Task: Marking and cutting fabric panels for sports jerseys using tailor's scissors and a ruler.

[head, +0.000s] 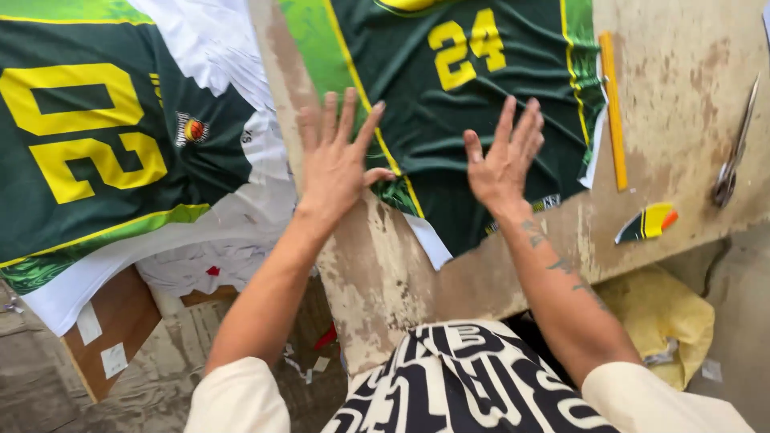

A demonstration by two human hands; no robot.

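Black-and-white patterned lap nearest, then both hands, left hand (337, 160) and right hand (504, 160), fingers spread flat on green jersey fabric (449, 136) atop worn counter (682, 104); probably light, limp, slippery, best pinched at edges

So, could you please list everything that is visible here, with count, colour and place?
printed jersey panel: one, dark green with yellow numerals, on the worktable under both hands
second jersey panel: one, dark green and yellow on white backing, far left
worktable: one, worn beige, centre and right
ruler: one, yellow-orange, beside the panel's right edge
scissors: one pair, metal, far right
fabric scrap: one, green, yellow and orange, near the table edge
yellow bag: one, below the table, right
left hand: open, flat at the panel's left edge
right hand: open, flat on the panel
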